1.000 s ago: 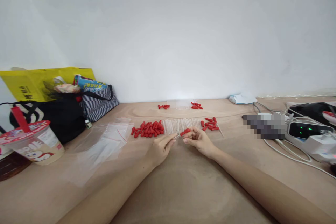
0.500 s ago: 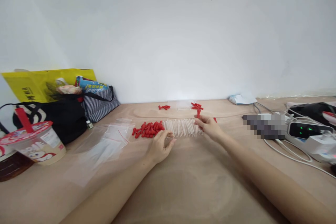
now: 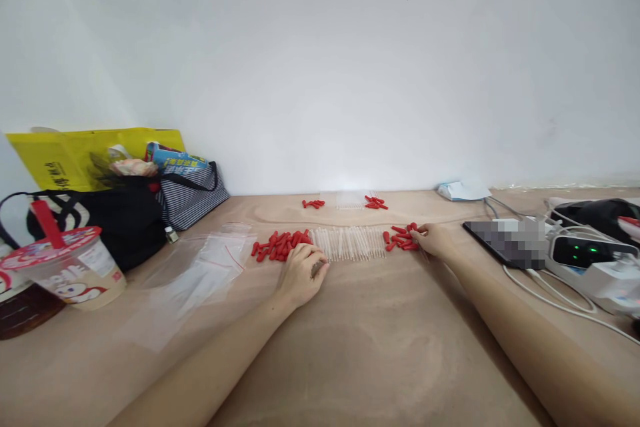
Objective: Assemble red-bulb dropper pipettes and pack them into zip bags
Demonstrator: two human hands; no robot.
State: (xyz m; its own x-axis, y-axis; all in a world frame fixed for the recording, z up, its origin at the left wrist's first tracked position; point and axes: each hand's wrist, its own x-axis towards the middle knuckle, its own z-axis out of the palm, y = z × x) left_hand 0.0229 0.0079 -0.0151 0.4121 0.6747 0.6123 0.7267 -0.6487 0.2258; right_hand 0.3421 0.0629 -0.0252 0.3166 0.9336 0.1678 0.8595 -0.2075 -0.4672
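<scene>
My left hand (image 3: 303,273) rests at the near right edge of a pile of red rubber dropper bulbs (image 3: 281,245). Its fingers are loosely curled, with a gap between them and the thumb, and nothing shows in it. Its fingertips are by the left end of a row of thin clear tubes (image 3: 350,243). To the right of the row lies a smaller group of red bulbs (image 3: 397,240). My right hand (image 3: 431,240) is there, its fingers pinched at a red rubber bulb (image 3: 413,227); the fingertips are partly hidden.
Farther back lie more red bulbs (image 3: 313,204) and clear tubes (image 3: 350,200). Clear plastic bags (image 3: 200,280) lie on the left, near a drink cup (image 3: 85,273) and a striped bag (image 3: 193,197). A phone (image 3: 493,240), white cables (image 3: 555,297) and a power strip (image 3: 605,280) are on the right.
My right hand has moved right, from above the tubes' right end to the smaller bulb group, carrying a red bulb. My left hand has shifted slightly, its fingers curling more.
</scene>
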